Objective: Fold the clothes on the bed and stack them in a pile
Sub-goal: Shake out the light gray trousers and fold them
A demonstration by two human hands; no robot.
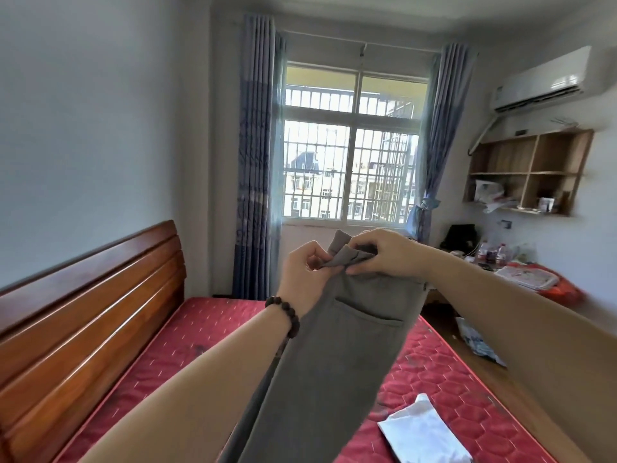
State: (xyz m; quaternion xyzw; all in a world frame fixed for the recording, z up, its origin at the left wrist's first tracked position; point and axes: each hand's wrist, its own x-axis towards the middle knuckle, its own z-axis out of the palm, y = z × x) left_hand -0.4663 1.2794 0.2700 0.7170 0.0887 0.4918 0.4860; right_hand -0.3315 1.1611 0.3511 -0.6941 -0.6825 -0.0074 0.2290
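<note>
Hanging lengthwise, grey trousers (334, 362) waistband-up

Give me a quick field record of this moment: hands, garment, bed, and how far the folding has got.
left hand: pinches the waistband edge
right hand: pinches the waistband, close beside the left
trousers: grey, held up by the waist, back pocket facing the camera, legs hanging down out of frame
bed: red quilted mattress, wooden headboard on the left
white cloth: lies flat on the mattress, lower right
progress: trousers not yet folded; no pile in view
</note>
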